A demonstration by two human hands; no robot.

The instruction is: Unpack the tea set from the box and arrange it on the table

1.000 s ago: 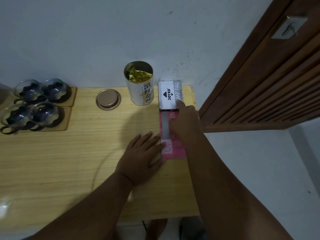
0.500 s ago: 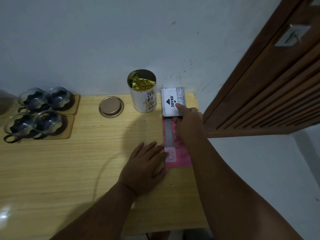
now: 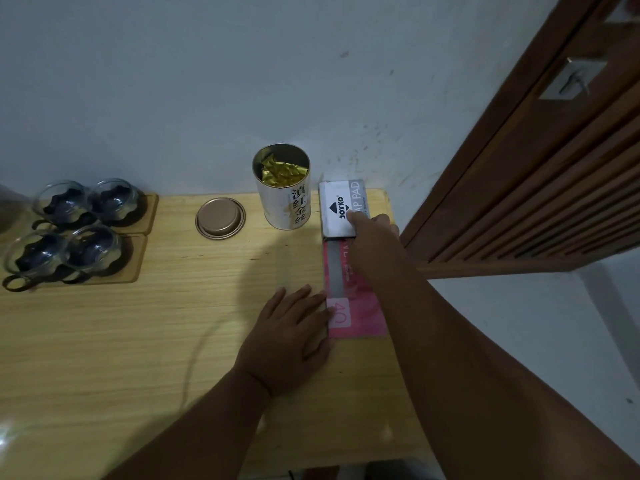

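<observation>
Several glass cups (image 3: 78, 230) sit on two wooden coasters (image 3: 138, 258) at the table's far left. An open white tea tin (image 3: 284, 195) with gold foil inside stands by the wall, its round lid (image 3: 220, 218) lying to the left. My right hand (image 3: 372, 233) rests on a grey stamp pad box (image 3: 337, 207) at the far right corner, index finger on its top. My left hand (image 3: 294, 330) lies flat on the table, fingers apart, fingertips touching the left edge of a pink packet (image 3: 353, 299).
The wooden table (image 3: 121, 341) ends on the right just past the pink packet. A brown louvred door (image 3: 536, 202) stands open close to the right corner. A white wall runs behind the table.
The view has tilted down slightly. My right hand has stayed on the stamp pad box with its finger shifting a little; my left hand has stayed at the pink packet.
</observation>
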